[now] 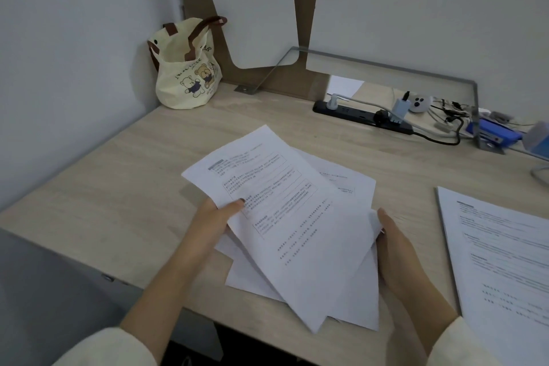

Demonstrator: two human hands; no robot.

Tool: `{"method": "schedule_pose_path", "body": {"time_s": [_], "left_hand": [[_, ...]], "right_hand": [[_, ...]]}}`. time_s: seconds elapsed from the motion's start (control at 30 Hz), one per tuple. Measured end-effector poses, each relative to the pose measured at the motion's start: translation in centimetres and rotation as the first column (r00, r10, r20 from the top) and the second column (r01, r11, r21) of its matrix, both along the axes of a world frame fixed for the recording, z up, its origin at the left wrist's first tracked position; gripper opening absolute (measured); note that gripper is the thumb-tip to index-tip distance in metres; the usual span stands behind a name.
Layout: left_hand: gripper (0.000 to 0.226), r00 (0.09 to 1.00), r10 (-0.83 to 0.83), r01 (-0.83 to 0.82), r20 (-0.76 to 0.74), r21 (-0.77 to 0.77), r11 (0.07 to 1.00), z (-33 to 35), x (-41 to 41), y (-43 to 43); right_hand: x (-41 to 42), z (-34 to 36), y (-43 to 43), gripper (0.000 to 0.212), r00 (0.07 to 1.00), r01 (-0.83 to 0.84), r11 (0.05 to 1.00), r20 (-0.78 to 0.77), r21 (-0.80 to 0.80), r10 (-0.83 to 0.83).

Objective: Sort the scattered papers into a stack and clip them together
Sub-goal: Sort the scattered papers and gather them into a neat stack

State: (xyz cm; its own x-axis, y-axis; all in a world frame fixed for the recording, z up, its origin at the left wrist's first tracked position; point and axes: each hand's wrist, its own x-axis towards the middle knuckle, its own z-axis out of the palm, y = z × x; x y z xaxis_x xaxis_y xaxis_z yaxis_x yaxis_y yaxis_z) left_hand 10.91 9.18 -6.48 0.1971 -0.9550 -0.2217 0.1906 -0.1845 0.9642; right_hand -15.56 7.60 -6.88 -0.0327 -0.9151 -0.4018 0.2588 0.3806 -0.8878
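Several white printed sheets (285, 217) lie fanned and askew in the middle of the light wooden desk (118, 187), partly lifted off it. My left hand (215, 221) grips their left edge, thumb on top of the uppermost sheet. My right hand (395, 249) holds the right edge of the same loose bunch. Another neat pile of printed papers (502, 261) rests flat at the right side of the desk, apart from both hands. No clip can be made out.
A cream tote bag (187, 68) with bear pictures stands in the back left corner. A black power strip (362, 116) with plugs and cables lies at the back right, beside a blue object (493, 132) and a clear glass shelf (386, 68). The desk's front edge runs under my forearms.
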Motion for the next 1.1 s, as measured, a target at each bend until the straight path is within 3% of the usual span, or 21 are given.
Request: {"method": "schedule_pose_path", "body": {"time_s": [0.13, 0.27, 0.37, 0.43, 0.57, 0.63, 0.77, 0.87, 0.97, 1.03, 1.1], "left_hand": [[0.028, 0.955, -0.292, 0.29, 0.057, 0.038, 0.956, 1.4, 3.3, -0.8], [0.037, 0.881, -0.447, 0.439, 0.154, 0.086, 0.894, 1.8, 3.6, -2.1], [0.034, 0.921, -0.344, 0.348, 0.182, 0.011, 0.937, 1.1, 1.2, -3.4], [0.028, 0.93, -0.215, 0.231, 0.297, -0.02, 0.973, 0.6, -0.7, -4.4], [0.041, 0.825, -0.14, 0.199, 0.547, -0.049, 0.979, -0.9, -3.3, -6.3], [0.051, 0.738, -0.141, 0.244, 0.659, -0.066, 0.967, -1.5, -3.6, -6.9], [0.064, 0.643, -0.133, 0.241, 0.754, -0.034, 0.97, -2.5, -2.6, -7.1], [0.073, 0.691, -0.106, 0.13, 0.715, 0.021, 0.991, -2.6, -1.5, -6.3], [0.075, 0.87, -0.057, 0.056, 0.49, 0.017, 0.998, -0.7, -0.9, -5.6], [0.059, 0.957, -0.08, 0.084, 0.28, -0.005, 0.996, 1.1, -0.9, -4.9], [0.039, 0.979, -0.08, 0.095, 0.185, -0.073, 0.993, 2.7, -1.3, -4.5]], "right_hand": [[-0.8, 0.5, -0.3, 0.05, 0.997, 0.014, 0.997, 0.07, 0.079, -0.019], [-0.7, 0.4, -0.3, 0.038, 0.993, -0.112, 0.99, 0.04, 0.079, 0.109], [-0.2, 0.4, -0.3, 0.028, 0.986, -0.146, 0.989, -0.079, 0.017, 0.147], [0.1, 0.5, 0.0, 0.029, 0.987, -0.12, 0.993, -0.106, -0.007, 0.118], [0.5, 0.1, 0.2, 0.067, 0.982, -0.111, 0.992, -0.157, -0.055, 0.101], [0.8, 0.2, 0.4, 0.054, 0.975, -0.117, 0.99, -0.199, -0.076, 0.1], [1.2, 0.4, 1.0, 0.024, 0.986, -0.136, 0.989, -0.107, -0.056, 0.129], [1.6, 0.5, 0.7, 0.025, 0.979, -0.088, 0.99, -0.193, -0.114, 0.065], [1.8, 1.7, 0.1, 0.024, 0.958, -0.056, 0.974, -0.286, -0.218, -0.009], [1.7, 3.3, -0.3, 0.025, 0.948, -0.063, 0.947, -0.316, -0.314, -0.042], [1.6, 5.4, -0.6, 0.026, 0.945, -0.058, 0.902, -0.314, -0.428, -0.089]]}}
